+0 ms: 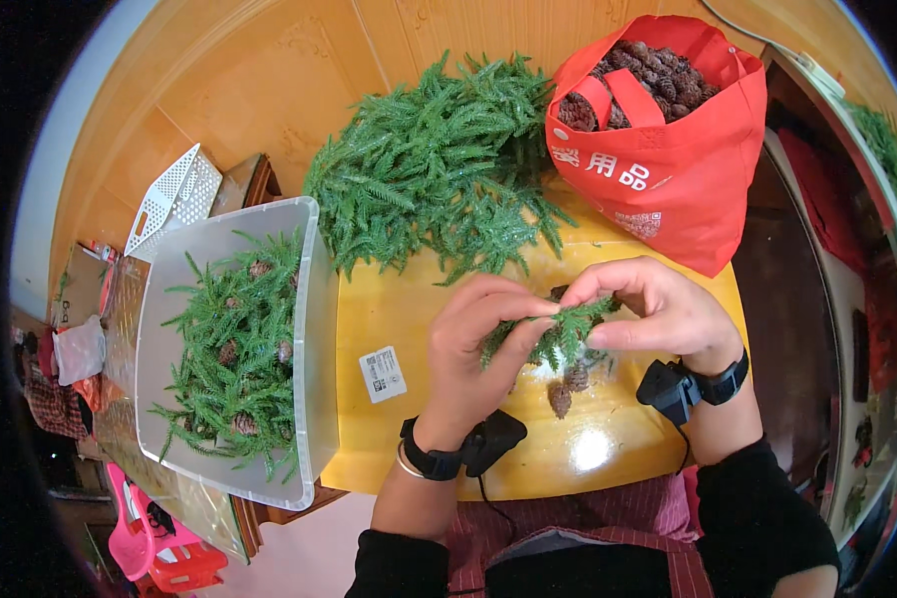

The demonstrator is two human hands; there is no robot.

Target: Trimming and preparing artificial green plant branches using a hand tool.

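Over the yellow tabletop, my left hand pinches a green artificial pine sprig from one side. My right hand grips the same sprig from the other, thumb and fingers close together. Between the fingertips a dark brown bit shows, perhaps a pine cone or its stem; the fingers partly hide it. Just below the sprig lie brown pine cones. Each wrist wears a black strap with a small black device.
A large heap of pine sprigs lies at the back. Behind my right hand stands a red bag full of pine cones. On the left is a translucent plastic bin holding sprigs with cones. A white printed label lies near it.
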